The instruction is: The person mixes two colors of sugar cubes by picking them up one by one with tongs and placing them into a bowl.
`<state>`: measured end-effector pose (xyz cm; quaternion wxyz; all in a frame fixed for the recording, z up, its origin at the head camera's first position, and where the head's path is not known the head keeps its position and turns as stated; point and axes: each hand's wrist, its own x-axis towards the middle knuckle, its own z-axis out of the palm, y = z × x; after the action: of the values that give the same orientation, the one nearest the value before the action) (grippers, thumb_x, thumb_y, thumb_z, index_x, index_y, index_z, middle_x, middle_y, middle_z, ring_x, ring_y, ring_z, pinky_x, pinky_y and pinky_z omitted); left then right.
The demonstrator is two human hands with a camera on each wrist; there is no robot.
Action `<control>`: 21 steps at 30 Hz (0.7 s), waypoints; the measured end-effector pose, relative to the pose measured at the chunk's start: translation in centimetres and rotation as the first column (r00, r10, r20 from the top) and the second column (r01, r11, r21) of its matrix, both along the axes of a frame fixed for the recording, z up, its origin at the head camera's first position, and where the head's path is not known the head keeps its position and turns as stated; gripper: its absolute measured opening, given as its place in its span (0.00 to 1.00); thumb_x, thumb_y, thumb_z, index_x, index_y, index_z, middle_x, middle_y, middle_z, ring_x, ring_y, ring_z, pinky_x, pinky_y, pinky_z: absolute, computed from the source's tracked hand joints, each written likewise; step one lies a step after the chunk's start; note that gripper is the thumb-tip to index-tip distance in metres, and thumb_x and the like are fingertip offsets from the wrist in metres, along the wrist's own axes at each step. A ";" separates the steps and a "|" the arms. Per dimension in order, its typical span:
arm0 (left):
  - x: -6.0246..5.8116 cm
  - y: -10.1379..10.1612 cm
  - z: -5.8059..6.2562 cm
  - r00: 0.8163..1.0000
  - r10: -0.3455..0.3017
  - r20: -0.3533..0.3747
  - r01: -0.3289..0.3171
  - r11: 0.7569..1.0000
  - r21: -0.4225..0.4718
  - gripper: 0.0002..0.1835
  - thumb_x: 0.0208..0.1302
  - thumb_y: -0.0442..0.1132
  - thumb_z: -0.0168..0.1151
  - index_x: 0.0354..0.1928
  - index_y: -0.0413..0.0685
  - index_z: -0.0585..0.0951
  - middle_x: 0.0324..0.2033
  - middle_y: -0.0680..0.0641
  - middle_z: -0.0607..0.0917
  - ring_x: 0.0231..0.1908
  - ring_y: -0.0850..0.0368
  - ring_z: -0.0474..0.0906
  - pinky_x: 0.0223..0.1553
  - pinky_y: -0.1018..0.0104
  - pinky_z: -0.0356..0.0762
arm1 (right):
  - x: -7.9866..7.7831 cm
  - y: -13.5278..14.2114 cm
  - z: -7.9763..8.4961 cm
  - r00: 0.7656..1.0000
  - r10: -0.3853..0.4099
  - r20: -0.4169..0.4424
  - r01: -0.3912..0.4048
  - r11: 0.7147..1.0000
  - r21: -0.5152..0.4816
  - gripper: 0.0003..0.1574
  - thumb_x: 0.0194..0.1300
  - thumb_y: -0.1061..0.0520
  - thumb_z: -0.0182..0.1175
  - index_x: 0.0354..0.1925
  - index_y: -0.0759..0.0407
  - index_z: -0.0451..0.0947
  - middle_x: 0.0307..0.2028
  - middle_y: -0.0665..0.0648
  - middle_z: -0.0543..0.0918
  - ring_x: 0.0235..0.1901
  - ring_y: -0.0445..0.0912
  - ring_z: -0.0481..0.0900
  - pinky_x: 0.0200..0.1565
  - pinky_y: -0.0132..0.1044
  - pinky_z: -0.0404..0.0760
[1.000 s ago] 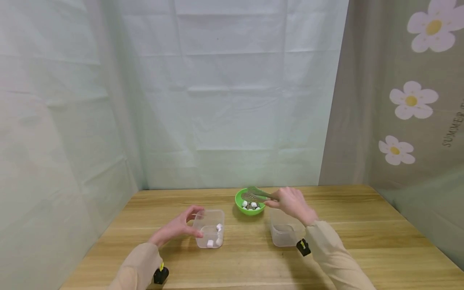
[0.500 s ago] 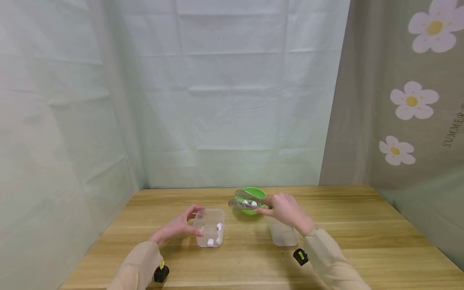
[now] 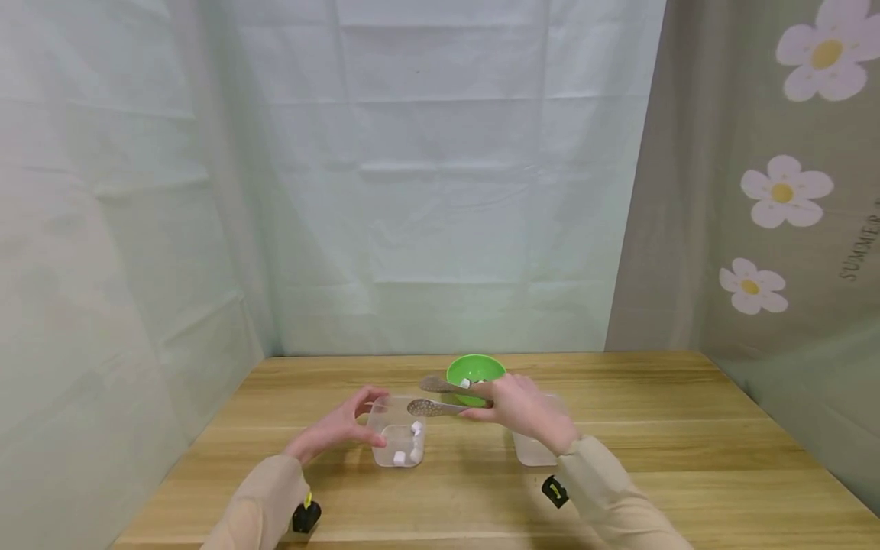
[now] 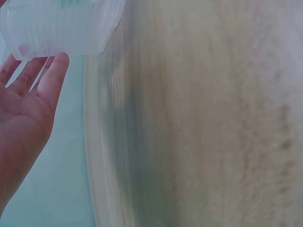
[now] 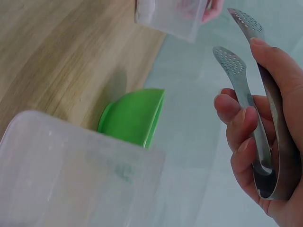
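My left hand [image 3: 340, 428] holds the left side of a clear plastic container [image 3: 395, 439], thumb at the near side and fingers at the far side. In the left wrist view, its fingertips meet the container wall [image 4: 61, 28]. Several white marshmallow-like pieces [image 3: 399, 458] lie inside, mostly along the right edge. My right hand [image 3: 529, 412] grips metal tongs [image 5: 232, 61] with perforated tips. The tips stand apart with nothing between them, and one overlaps the container's right rim in the head view. Behind the tongs is a green bowl [image 3: 476, 365] with more white pieces [image 3: 464, 383], partly hidden.
A second clear container [image 3: 532, 451] stands on the right, partly under my right forearm and hand. The wooden table [image 3: 440, 512] meets pale curtains [image 3: 440, 229] at its back and sides. Black wrist cameras [image 3: 305, 517] hang below both sleeves.
My right hand has brought the tongs left and nearer, from over the green bowl to the left container's rim. The left hand and its container have stayed in place.
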<state>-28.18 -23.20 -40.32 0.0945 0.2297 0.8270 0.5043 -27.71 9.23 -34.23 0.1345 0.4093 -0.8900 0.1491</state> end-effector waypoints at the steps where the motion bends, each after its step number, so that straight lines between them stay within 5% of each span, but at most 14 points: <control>1: 0.0 0.0 0.0 1.000 -0.002 0.002 0.002 1.000 0.000 0.42 0.46 0.38 0.71 0.62 0.38 0.59 0.57 0.39 0.65 0.58 0.39 0.57 0.53 0.43 0.58 | 0.0 -0.2 -0.1 1.000 0.013 -0.022 -0.012 1.000 0.003 0.15 0.56 0.40 0.59 0.31 0.48 0.79 0.20 0.39 0.71 0.15 0.34 0.64 0.19 0.29 0.68; 8: 0.2 0.0 0.1 1.000 -0.001 0.001 0.001 1.000 0.000 0.42 0.46 0.37 0.71 0.62 0.37 0.59 0.57 0.38 0.65 0.58 0.38 0.57 0.53 0.42 0.58 | -0.4 -1.1 -0.4 0.996 0.056 -0.065 -0.055 0.998 0.017 0.21 0.54 0.39 0.61 0.19 0.46 0.65 0.14 0.39 0.63 0.14 0.33 0.61 0.16 0.27 0.63; 21: 0.2 0.0 0.5 1.000 -0.010 0.016 0.010 1.000 0.006 0.42 0.46 0.36 0.70 0.62 0.38 0.59 0.57 0.36 0.64 0.57 0.36 0.56 0.52 0.41 0.57 | -1.5 -1.9 0.1 0.995 0.064 -0.077 -0.054 0.991 0.126 0.23 0.52 0.38 0.62 0.17 0.47 0.63 0.13 0.40 0.62 0.14 0.33 0.58 0.15 0.26 0.58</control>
<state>-27.97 -23.16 -39.82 0.1031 0.2301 0.8236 0.5080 -29.17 7.30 -34.16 0.1404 0.4488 -0.8788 0.0810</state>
